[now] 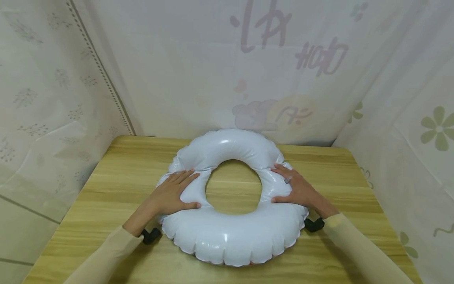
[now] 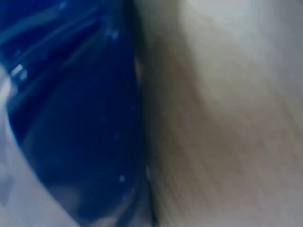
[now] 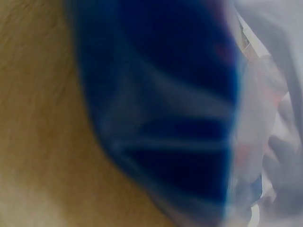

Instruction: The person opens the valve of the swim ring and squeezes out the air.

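A white inflatable swim ring (image 1: 230, 232) lies flat on the wooden table, puffed up with a scalloped seam round its rim. On its left side presses my left hand (image 1: 173, 193), fingers spread and straight. My right hand (image 1: 296, 187) rests on the opposite side, thumb and fingers apart, and the ring dents under both palms. A small clear valve (image 1: 287, 180) shows by the right hand's fingers. Close up in the left wrist view, the ring's underside (image 2: 85, 132) is dark blue; the right wrist view shows the same blue underside (image 3: 175, 85), blurred.
The wooden table (image 1: 117, 177) carries the ring near its middle. Printed fabric hangs behind it (image 1: 198, 79) and along the left (image 1: 46, 98) and right sides (image 1: 408, 138). A black wrist mount (image 1: 151, 236) sits at the left wrist, another (image 1: 314, 225) at the right.
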Demonstrator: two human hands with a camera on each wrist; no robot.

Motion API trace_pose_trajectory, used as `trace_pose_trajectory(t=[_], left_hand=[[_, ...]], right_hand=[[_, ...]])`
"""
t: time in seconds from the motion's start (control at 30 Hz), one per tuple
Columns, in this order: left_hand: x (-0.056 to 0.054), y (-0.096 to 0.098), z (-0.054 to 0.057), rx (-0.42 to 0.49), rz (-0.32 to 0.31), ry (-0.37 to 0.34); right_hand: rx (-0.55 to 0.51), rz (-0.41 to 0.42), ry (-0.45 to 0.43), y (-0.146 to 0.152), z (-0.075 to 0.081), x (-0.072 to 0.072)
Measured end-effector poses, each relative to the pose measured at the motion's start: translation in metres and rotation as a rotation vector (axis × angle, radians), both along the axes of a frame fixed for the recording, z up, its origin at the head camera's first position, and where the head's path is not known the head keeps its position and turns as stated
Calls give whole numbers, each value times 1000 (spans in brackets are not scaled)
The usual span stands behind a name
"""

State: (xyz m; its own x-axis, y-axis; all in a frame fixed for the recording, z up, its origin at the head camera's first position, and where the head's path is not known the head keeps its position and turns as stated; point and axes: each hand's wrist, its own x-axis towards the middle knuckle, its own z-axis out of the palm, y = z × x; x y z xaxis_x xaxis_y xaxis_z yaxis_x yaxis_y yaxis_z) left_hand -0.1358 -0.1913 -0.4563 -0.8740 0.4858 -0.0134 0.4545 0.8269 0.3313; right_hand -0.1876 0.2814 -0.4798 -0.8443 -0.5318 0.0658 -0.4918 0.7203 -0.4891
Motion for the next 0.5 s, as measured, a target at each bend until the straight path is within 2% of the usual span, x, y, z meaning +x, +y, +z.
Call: trace_pose_trajectory(t=[0.5], left_hand=[[1,0,1,-3,7,11]], right_hand=[[20,1,-8,-1,1,1]])
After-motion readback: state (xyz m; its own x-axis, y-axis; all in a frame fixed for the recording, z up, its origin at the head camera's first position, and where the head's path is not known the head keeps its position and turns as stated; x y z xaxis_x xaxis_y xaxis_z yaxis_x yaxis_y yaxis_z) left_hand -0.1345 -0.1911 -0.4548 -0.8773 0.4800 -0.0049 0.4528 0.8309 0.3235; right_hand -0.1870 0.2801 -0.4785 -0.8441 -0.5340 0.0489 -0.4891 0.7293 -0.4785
